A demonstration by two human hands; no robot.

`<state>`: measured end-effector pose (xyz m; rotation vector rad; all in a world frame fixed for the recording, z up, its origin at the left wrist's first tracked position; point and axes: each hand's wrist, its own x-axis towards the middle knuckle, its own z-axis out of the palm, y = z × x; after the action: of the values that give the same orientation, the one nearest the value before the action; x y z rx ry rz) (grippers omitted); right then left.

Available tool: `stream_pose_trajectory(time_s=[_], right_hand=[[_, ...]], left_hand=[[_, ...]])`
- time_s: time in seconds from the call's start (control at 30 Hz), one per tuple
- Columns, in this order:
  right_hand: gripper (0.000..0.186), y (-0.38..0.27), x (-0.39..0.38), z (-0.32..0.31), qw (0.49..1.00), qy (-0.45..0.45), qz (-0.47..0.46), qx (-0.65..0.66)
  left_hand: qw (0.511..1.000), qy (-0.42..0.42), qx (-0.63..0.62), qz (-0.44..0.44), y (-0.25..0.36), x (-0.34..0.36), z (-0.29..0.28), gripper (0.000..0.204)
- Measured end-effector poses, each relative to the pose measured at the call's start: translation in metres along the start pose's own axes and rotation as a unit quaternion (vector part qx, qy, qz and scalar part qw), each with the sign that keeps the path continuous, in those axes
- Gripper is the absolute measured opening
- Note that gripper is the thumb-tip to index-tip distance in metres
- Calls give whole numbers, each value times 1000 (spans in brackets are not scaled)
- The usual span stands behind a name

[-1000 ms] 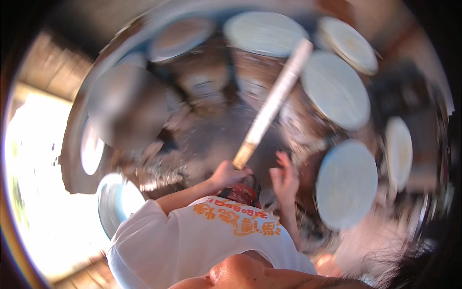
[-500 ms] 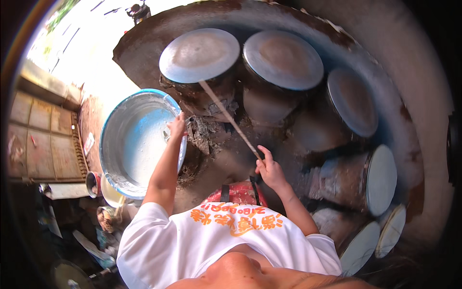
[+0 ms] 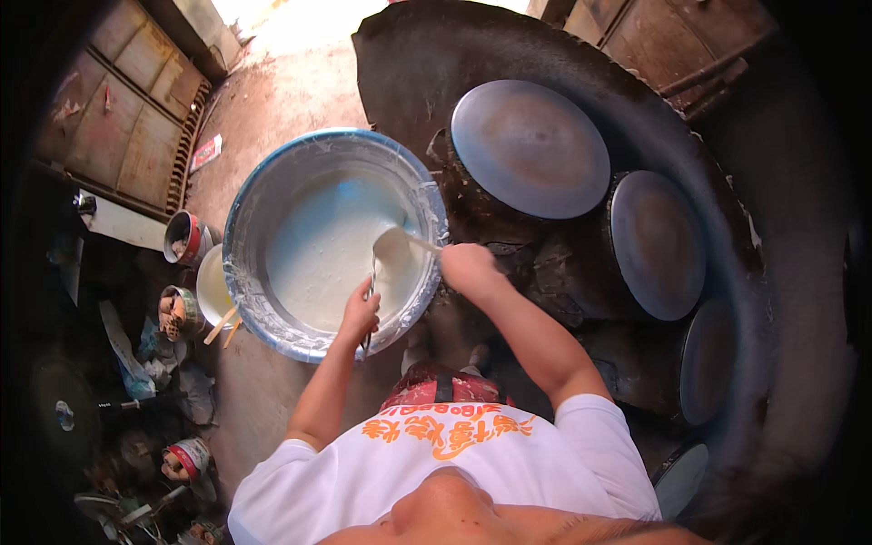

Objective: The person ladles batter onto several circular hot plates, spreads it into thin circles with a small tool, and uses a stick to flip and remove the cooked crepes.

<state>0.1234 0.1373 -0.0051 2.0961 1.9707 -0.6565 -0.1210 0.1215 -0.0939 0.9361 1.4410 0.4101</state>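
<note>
A big blue-rimmed tub (image 3: 245, 300), its walls smeared white, holds pale batter (image 3: 318, 263). Over the batter near its right side, my left hand (image 3: 361, 313) is closed round the thin metal handle of what looks like a ladle. My right hand (image 3: 470, 270), at the tub's right rim, grips a light wooden stick (image 3: 423, 244) that points left over the batter. Between the two hands, a rounded, batter-coated piece (image 3: 391, 249) touches the stick's end. Whether it belongs to the stick or the handle, I cannot tell.
Round flat griddles (image 3: 531, 150) stand in a curved row along a dark sooty ledge (image 3: 400, 64) to the right. Left of the tub are a pale basin (image 3: 212, 286) with wooden sticks, several open cans (image 3: 186, 238) and clutter. A rusty metal panel (image 3: 127, 113) stands at far left.
I have turned, so the tub now lies more in front of me. My right hand has brought the stick from the far griddle's edge to over the tub; my left hand has moved nearer to me.
</note>
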Motion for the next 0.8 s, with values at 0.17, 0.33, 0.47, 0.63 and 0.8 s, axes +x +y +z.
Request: stream_pose_trajectory(time_s=[0.17, 0.33, 0.47, 0.63, 0.8], right_hand=[[20, -17, -3, 17, 997, 47, 39, 40], [27, -21, -32, 53, 980, -27, 93, 174], [30, -12, -55, 63, 931, -5, 63, 359], [29, -12, -105, 26, 708, -153, 110, 681], [30, -21, -148, -26, 537, -151, -78, 826]], left_hand=[[983, 161, 12, 89, -23, 116, 27, 51], [918, -15, -386, -92, 1, 102, 81, 53], [819, -23, -557, -135, 18, 90, 89, 12], [656, -228, -711, -111, 53, 47, 63, 33], [551, -488, -675, -49, 180, -89, 12, 44]])
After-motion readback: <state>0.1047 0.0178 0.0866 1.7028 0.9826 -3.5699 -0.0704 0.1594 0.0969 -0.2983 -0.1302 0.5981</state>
